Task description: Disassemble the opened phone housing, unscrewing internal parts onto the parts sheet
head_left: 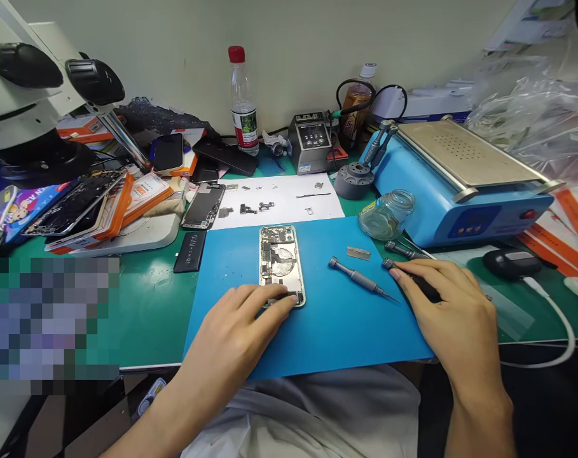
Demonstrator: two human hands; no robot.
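Note:
An opened phone (280,261) lies face down on the blue mat (327,318), its inner parts exposed. My left hand (241,334) rests on the mat with its fingers spread over the phone's near end. My right hand (448,305) lies at the mat's right edge, fingers curled over a dark screwdriver (419,285). A grey screwdriver (360,278) lies loose between my hands. A small metal blade (358,253) sits just behind it.
A white sheet (289,198) behind the mat carries several small phone parts. A phone screen (203,205) and a black battery (190,251) lie to the left. A blue heating machine (453,184), glass jar (388,215), soldering station (312,141), water bottle (243,105) and microscope (41,95) ring the work area.

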